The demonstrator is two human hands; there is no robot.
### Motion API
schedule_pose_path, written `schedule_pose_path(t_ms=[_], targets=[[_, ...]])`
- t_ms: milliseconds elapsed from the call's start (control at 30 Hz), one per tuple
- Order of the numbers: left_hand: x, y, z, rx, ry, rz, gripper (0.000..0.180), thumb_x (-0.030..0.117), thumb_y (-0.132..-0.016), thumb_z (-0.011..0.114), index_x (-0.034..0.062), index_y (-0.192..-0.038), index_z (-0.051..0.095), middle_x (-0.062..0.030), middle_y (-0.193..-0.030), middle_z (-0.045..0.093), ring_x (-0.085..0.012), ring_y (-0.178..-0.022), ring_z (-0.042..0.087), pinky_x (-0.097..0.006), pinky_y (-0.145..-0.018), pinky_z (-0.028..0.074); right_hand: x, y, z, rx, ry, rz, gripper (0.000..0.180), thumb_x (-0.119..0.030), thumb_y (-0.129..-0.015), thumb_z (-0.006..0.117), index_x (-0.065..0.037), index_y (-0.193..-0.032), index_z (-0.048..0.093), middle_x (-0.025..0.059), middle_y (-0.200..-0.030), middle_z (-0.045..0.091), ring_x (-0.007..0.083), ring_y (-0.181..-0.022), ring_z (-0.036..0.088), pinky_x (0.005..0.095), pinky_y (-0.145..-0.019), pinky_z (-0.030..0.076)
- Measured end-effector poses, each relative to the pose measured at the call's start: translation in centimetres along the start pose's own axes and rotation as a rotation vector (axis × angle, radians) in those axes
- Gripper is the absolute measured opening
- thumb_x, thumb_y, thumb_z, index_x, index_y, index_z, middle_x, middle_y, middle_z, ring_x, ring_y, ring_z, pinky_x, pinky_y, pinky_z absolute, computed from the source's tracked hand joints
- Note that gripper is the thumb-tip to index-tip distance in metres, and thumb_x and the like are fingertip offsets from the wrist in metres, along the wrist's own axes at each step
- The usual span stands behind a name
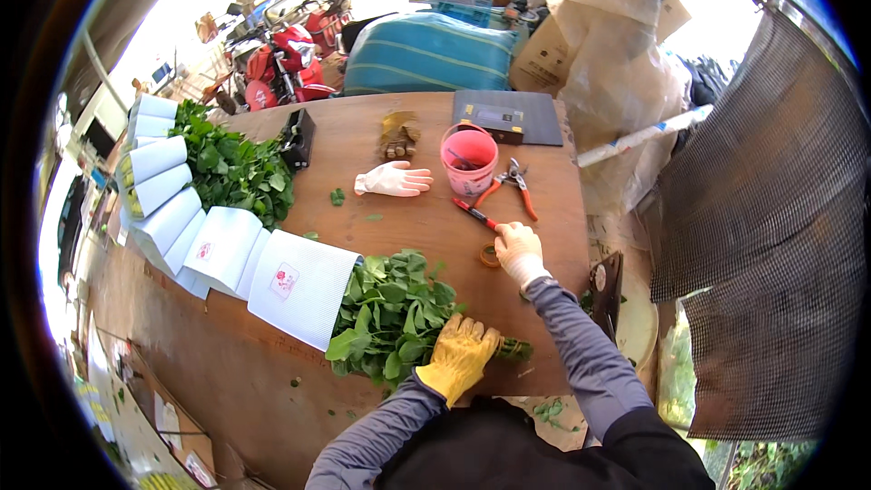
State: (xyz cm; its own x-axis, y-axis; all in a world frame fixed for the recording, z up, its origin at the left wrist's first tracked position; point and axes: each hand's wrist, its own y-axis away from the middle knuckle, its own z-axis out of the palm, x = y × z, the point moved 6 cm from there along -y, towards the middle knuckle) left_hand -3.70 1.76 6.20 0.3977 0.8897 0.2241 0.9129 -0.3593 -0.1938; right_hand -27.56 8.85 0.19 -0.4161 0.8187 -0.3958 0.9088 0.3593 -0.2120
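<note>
My left hand (461, 354), in a yellow work glove, is closed around the stems (513, 349) of a leafy flower bunch (390, 313). The cut ends stick out to the right of the glove. White corrugated wrap (304, 286) with a small red flower print covers the other end of the bunch, so the blooms are hidden. My right hand (519, 249), in a pale glove, has its fingers closed at the near end of a slim red-and-black pen-like tool (474, 214). A roll of orange-brown tape (490, 256) lies just left of that hand.
Several wrapped bunches (163, 172) line the table's left side. On the brown table (381, 227) are a pink bucket (470, 163), red-handled pruners (513, 183), a white glove (394, 179), a brown-yellow glove (399, 134), a black box (298, 138) and a dark board (535, 118). Dark netting (753, 218) hangs right.
</note>
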Motion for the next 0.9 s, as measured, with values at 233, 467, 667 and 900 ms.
schedule_pose_path(t_ms=[233,467,667,900], targets=[[-0.6,2.6,-3.4,0.104,0.229,0.005,0.063,0.021,-0.061,0.085,0.0103,-0.119,0.065,-0.0103,-0.107,0.067,-0.0314,-0.107,0.064,-0.046,-0.107,0.045,-1.2,-7.4,6.2,-0.075,0.359,-0.254,0.016,-0.020,-0.090,0.065,-0.017,-0.105,0.067,0.0087,-0.101,0.071,0.0301,-0.094,0.071,0.0468,-0.078,0.058],[-3.1,5.5,-4.3,0.215,0.345,-0.022,0.063,0.027,-0.064,0.084,0.0112,-0.122,0.065,-0.0093,-0.112,0.067,-0.0300,-0.111,0.064,-0.043,-0.106,0.046,-8.6,-4.7,4.4,-0.114,-0.209,-0.375,0.016,-0.007,-0.094,0.060,-0.018,-0.105,0.062,0.0123,-0.090,0.064,0.0305,-0.077,0.067,0.0437,-0.070,0.053],[-5.1,6.6,-3.6,0.076,0.413,-0.009,0.058,0.023,-0.073,0.080,0.0102,-0.127,0.063,-0.0101,-0.113,0.064,-0.0313,-0.117,0.061,-0.041,-0.103,0.048,-20.2,1.0,-1.9,-0.738,-1.696,0.368,0.048,-0.002,-0.094,0.065,-0.004,-0.141,0.057,0.0104,-0.115,0.068,0.0224,-0.091,0.069,0.0327,-0.079,0.058],[-5.9,7.4,1.7,0.199,0.480,0.038,0.054,0.022,-0.075,0.073,0.0094,-0.126,0.061,-0.0165,-0.121,0.064,-0.0357,-0.116,0.061,-0.047,-0.101,0.048,-31.1,3.1,-4.5,-0.463,-1.522,0.064,0.028,0.003,-0.091,0.070,-0.009,-0.114,0.059,0.0022,-0.092,0.060,0.0111,-0.072,0.059,0.0246,-0.062,0.047]])
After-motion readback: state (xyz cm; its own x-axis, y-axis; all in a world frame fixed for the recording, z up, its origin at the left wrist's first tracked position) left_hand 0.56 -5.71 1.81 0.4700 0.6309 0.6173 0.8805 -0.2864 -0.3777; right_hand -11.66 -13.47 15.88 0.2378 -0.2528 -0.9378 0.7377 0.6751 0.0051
